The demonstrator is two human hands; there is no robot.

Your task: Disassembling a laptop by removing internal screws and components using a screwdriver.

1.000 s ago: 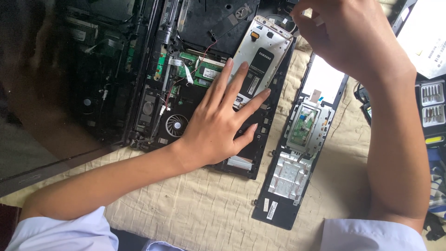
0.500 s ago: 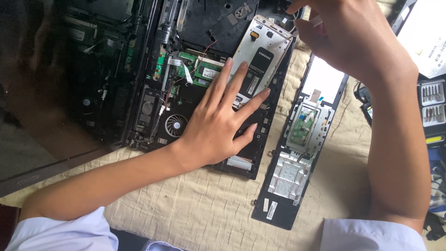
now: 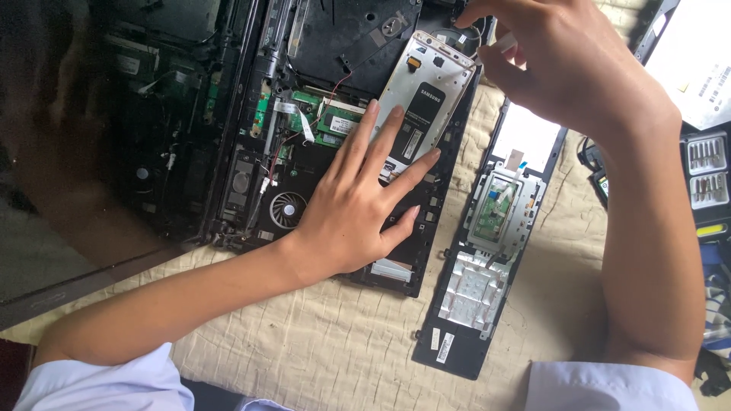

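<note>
Little has changed: the left hand stays spread flat, fingers apart, on the opened black laptop chassis and its silver-framed drive. The right hand remains pinched at the chassis's far edge; on what cannot be told. Both lie on cream quilted cloth, a detached black palm-rest panel beside.

Detached palm-rest panel, screwdriver bit case, quilted beige cloth
</note>
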